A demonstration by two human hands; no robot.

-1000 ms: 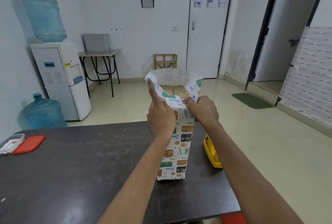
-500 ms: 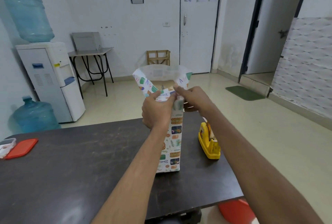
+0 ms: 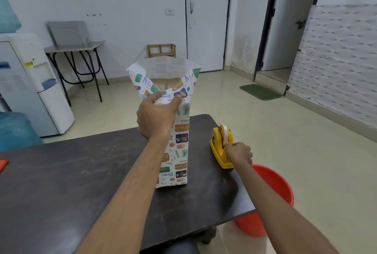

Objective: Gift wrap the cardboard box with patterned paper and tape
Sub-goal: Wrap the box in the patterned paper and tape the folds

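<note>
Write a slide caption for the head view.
Left hand holds paper on the upright box; right hand grips the tape dispenser.

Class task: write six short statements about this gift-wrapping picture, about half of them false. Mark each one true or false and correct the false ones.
1. The box stands upright on the dark table. True.
2. The left hand grips the paper near the top of the box. True.
3. The right hand holds the top flap of the paper. False: its fingers are curled at the yellow tape dispenser.
4. The tape dispenser sits to the left of the box. False: it sits to the right of it.
5. The paper at the top is folded shut. False: it stands open above the box.
6. A red bucket shows by the table's right edge. True.
</note>
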